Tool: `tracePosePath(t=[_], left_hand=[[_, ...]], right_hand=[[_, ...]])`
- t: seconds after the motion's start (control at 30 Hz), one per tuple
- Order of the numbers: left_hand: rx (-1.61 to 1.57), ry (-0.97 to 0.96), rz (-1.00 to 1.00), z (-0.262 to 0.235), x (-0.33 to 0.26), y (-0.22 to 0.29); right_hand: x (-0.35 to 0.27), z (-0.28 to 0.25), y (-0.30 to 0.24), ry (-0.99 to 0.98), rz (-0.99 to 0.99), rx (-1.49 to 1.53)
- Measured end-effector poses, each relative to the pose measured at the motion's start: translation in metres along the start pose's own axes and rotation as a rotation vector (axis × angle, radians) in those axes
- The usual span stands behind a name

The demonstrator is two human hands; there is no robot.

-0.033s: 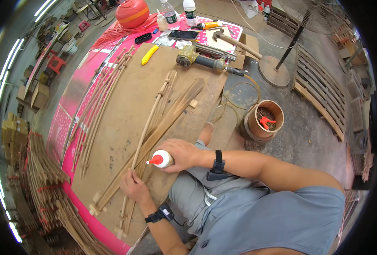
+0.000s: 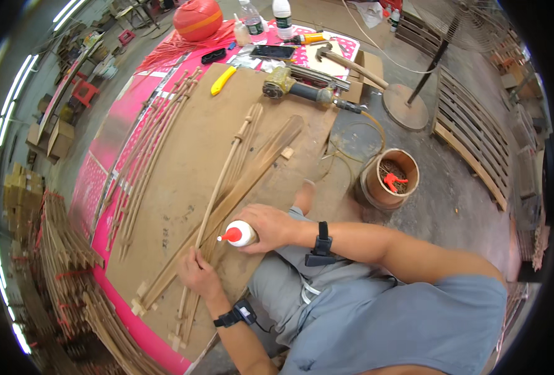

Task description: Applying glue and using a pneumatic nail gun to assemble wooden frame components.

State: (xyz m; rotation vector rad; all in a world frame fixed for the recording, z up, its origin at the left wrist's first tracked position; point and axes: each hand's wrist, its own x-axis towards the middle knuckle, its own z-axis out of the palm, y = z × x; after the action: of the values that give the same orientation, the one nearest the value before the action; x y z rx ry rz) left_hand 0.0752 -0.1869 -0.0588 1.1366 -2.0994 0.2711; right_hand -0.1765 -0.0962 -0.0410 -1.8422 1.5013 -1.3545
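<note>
My right hand (image 2: pixel 265 229) is wrapped round a white squeeze bottle (image 2: pixel 244 234) with a red nozzle. The bottle lies tilted on its side, its nozzle pointing left toward a thin wooden rod (image 2: pixel 217 181). My left hand (image 2: pixel 199 275) pinches that rod near its lower part, fingers closed on it. The rod has a knob-like collar near its far end. It runs lengthwise over the brown board (image 2: pixel 158 206), beside other thin rods and a wider dark wooden slat (image 2: pixel 261 159). Small wooden blocks (image 2: pixel 142 290) sit at the near ends.
More rods (image 2: pixel 149 162) lie on the left. A yellow-handled cutter (image 2: pixel 223 81), a pneumatic tool (image 2: pixel 295 89), a hammer (image 2: pixel 352 65), a phone (image 2: pixel 272 52) and bottles (image 2: pixel 282 19) are at the far end. A round bin (image 2: pixel 370 184) and a stand fan base (image 2: pixel 405 106) stand right.
</note>
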Motion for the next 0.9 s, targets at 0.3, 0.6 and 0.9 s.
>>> tracePosePath(t=[0.3,0.6,0.9], left_hand=[[-0.055,-0.002,-0.004,0.002,-0.001,0.005],[-0.038,-0.029,-0.024,0.002,-0.004,0.001],[-0.021,-0.083,-0.026,-0.011,0.052,-0.002]], right_hand=[[-0.002,-0.002,-0.001,0.024,-0.017,-0.014],[-0.002,0.002,0.002,0.020,-0.004,-0.063],[0.000,-0.002,-0.002,0.034,-0.048,-0.035]])
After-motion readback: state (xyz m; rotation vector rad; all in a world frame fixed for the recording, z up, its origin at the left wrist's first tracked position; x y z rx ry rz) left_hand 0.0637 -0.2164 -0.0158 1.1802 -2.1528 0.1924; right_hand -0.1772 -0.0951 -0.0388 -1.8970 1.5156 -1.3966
